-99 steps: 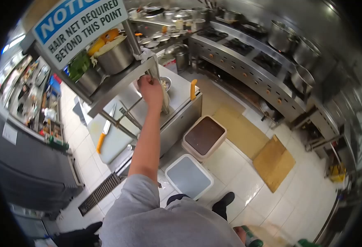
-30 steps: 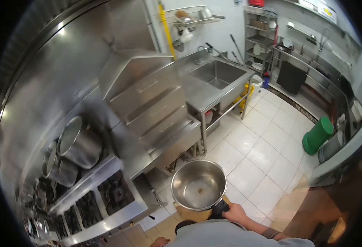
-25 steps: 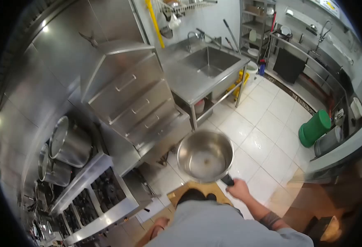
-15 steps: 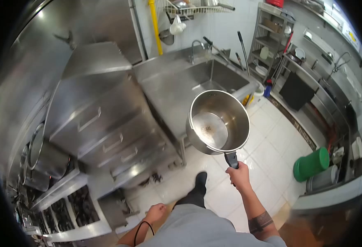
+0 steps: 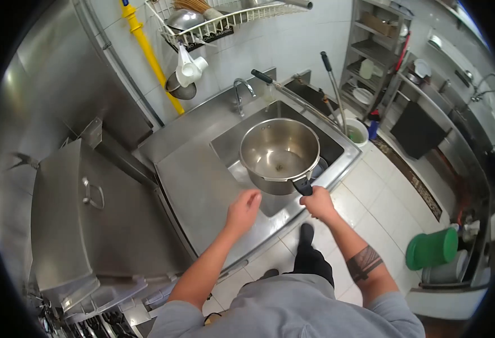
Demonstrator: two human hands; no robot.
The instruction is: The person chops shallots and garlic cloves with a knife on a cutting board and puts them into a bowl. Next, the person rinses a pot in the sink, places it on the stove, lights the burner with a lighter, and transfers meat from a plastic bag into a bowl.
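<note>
Long-handled steel pot (image 5: 280, 149): likely rigid, heavyish, slick if wet. Best taken by black handle (image 5: 302, 185), clasped in right grip (image 5: 318, 203); cannot tell closure of left grip (image 5: 243, 212).

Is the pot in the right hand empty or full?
Looks empty: the pot shows its bare metal bottom, with only a small dark mark.

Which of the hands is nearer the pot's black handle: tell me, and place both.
Right. The right hand grips the black handle; the left hand is off to the left, not touching it.
</note>
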